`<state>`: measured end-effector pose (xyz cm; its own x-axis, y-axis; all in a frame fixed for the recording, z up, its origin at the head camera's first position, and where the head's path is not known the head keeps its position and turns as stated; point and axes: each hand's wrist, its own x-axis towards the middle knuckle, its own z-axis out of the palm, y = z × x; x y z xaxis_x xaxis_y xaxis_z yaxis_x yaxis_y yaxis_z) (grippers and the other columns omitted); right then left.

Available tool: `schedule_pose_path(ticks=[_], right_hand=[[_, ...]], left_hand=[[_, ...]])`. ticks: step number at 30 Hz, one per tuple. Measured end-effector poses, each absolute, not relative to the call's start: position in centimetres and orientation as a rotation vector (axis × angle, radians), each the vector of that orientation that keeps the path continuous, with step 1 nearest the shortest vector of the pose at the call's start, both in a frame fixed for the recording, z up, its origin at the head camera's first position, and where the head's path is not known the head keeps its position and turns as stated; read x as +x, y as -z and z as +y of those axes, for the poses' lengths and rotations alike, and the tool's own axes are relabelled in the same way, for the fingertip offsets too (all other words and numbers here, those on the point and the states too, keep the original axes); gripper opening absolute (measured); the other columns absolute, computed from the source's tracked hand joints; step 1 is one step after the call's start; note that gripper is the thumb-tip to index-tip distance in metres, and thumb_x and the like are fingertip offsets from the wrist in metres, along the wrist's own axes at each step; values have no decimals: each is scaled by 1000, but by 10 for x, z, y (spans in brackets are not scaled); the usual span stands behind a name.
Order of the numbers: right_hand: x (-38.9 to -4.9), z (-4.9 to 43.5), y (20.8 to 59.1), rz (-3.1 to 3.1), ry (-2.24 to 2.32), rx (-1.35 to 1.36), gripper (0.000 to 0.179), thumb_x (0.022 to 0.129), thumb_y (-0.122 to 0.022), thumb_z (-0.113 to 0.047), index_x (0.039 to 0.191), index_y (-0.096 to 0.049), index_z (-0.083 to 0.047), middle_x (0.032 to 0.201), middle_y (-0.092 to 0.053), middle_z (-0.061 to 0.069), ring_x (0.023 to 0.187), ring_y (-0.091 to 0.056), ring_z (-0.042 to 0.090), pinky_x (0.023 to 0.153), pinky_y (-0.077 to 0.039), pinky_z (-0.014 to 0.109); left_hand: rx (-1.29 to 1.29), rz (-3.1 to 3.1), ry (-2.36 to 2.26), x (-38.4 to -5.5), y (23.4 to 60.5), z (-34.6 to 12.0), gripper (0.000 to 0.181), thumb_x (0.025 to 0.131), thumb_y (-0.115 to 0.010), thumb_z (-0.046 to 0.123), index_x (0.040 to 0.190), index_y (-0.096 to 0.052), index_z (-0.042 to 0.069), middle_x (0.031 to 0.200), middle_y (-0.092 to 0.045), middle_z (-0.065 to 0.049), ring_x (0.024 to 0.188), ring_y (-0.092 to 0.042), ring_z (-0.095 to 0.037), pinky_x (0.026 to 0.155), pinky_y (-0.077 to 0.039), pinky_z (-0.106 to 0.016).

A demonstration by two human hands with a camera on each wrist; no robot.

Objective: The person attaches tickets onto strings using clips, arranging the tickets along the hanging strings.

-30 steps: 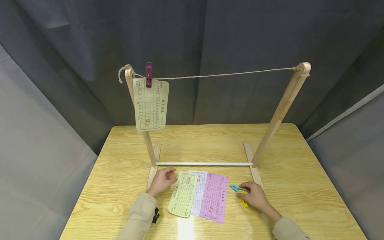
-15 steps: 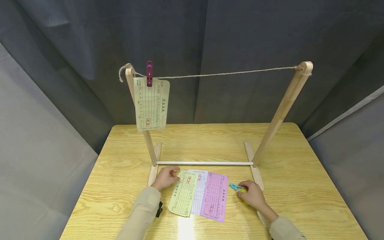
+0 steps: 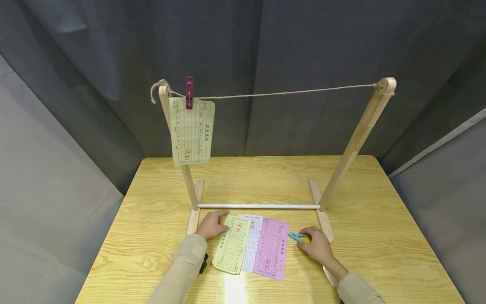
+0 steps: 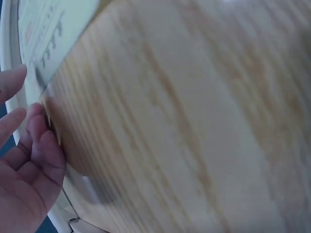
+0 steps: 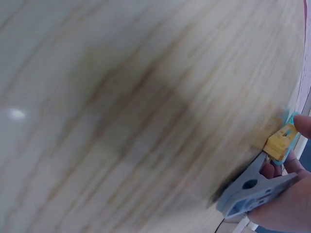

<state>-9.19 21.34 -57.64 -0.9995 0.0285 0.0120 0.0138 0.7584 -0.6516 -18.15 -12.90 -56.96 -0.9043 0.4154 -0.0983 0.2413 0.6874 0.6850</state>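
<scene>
Head: left of the pink slip (image 3: 271, 249), the left hand (image 3: 211, 224) meets the yellow slip (image 3: 230, 247); lifting could drag the overlapping white slip (image 3: 252, 247). Left wrist: the grip looks parted, holding nothing. Right wrist: right of the pink slip, the right hand (image 5: 286, 208) pinches the blue clip (image 5: 295, 118) and yellow clip (image 5: 281, 142), grey clip (image 5: 258, 188) close by; crowding might drop one.

Paper slips (image 3: 252, 247) on table (image 3: 379, 236) before crossbar (image 3: 258, 206), between left hand (image 3: 211, 225) and right hand (image 3: 317, 244) with clips (image 3: 296, 237).

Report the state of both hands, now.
Left hand: open, at the green sheet on the table.
Right hand: closed, holding the blue clip and yellow clip; grip on grey clip unclear.
</scene>
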Motion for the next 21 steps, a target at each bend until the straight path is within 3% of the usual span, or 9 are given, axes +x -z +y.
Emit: schedule_pose_path(ticks=[10,21], right_hand=[[-94,214,574,-2928,-1145,-53,27,66,-71,-7,92,-65,-1,84,-57,8,72,-45,18,63,-36,30],[-95,213,573,-2919,-1184,-108,24,66,-69,-5,89,-64,0,78,-52,8,68,-41,18,60,-32,29]], left_hand=[[472,2665,-944,-179,570,-126,61,72,-74,9,128,-50,1,59,-45,0,50,-37,-10,46,-33,-23],[459,2665,-1025,-178,578,-130,43,69,-76,7,108,-60,2,61,-46,1,52,-39,-11,50,-35,-25]])
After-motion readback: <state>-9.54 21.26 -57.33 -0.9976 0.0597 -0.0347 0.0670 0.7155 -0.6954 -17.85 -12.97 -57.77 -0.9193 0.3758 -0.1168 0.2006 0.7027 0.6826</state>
